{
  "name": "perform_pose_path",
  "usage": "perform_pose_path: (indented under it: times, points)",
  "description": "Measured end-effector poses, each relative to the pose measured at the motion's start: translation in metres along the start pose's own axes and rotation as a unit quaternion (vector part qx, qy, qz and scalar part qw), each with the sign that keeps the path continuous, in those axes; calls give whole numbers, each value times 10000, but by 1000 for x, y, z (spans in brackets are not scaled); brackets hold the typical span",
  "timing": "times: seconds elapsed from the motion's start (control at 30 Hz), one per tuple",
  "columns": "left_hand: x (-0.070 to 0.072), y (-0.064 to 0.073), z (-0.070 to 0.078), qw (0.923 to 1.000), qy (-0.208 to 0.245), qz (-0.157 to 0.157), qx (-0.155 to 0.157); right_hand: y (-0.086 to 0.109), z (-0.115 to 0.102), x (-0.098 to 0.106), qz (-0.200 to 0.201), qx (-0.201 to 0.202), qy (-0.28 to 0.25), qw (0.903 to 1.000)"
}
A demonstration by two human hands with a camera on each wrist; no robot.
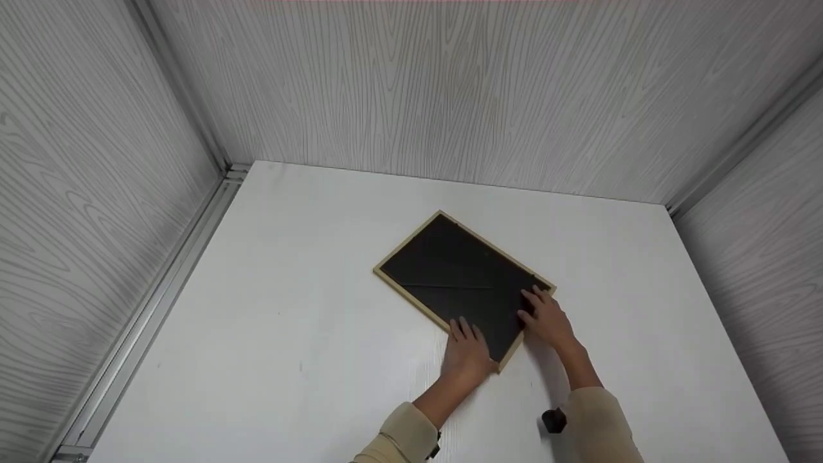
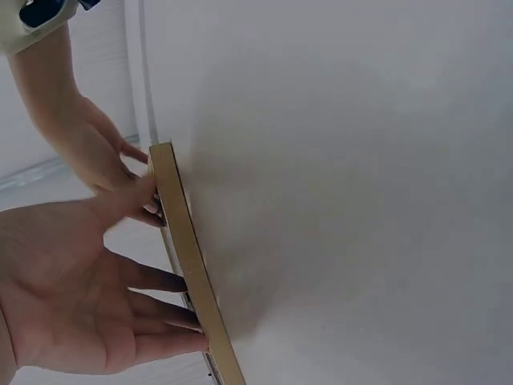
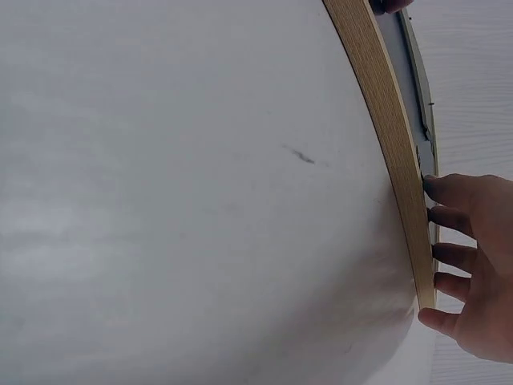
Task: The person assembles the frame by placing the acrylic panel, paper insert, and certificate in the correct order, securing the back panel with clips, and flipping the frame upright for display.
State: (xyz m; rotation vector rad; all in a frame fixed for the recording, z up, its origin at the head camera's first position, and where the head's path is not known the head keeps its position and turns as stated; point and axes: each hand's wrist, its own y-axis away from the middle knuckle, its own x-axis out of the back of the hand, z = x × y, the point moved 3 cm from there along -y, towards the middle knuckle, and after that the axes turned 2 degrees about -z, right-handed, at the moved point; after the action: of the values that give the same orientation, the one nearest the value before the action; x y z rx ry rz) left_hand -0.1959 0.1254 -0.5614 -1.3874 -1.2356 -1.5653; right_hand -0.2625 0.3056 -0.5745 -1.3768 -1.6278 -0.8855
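Note:
A picture frame (image 1: 443, 263) lies back side up on the white table, turned at an angle. Its black backing (image 1: 463, 305) is framed by a thin light-wood edge (image 1: 411, 301). My left hand (image 1: 466, 355) rests fairly straight fingers on the backing at the near corner, thumb against the wooden edge (image 2: 188, 241). With slightly bent, spread fingers, my right hand (image 1: 550, 321) touches the backing by the right corner. In the right wrist view, its fingertips (image 3: 439, 250) meet the frame just behind the wooden side (image 3: 393, 144). The frame's front is hidden underneath.
The white table (image 1: 289, 270) surrounds the frame. Grey wood-grain panels (image 1: 411, 90) stand at the back and both sides, with a metal rail (image 1: 154, 308) along the left edge. A small black object (image 1: 553, 420) sits beside the right sleeve.

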Motion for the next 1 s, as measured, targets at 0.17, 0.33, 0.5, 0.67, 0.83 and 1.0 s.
perform_pose_path:
  times: [0.17, 0.33, 0.5, 0.67, 0.83, 1.0]
  points:
    - [5, -3, 3, 9990, 160, -425, 40, 1, -1, 1, -190, -176, 172, 9995]
    - [8, -11, -4, 9981, -22, -565, 253, 2, -7, 1, -238, -199, 313, 9990]
    - [11, -19, -21, 9979, -194, -592, 180, 7, -15, 0, -195, -169, 533, 9982]
    - [15, -23, -42, 9983, 93, -533, -231, 11, -25, -4, -7, -47, 727, 9973]
    - [16, -27, -61, 9956, 446, -644, -505, 16, -36, -9, 106, -14, 839, 9964]
    - [18, -34, -76, 9887, 724, -1176, -588, 22, -47, -14, 286, 99, 1000, 9945]
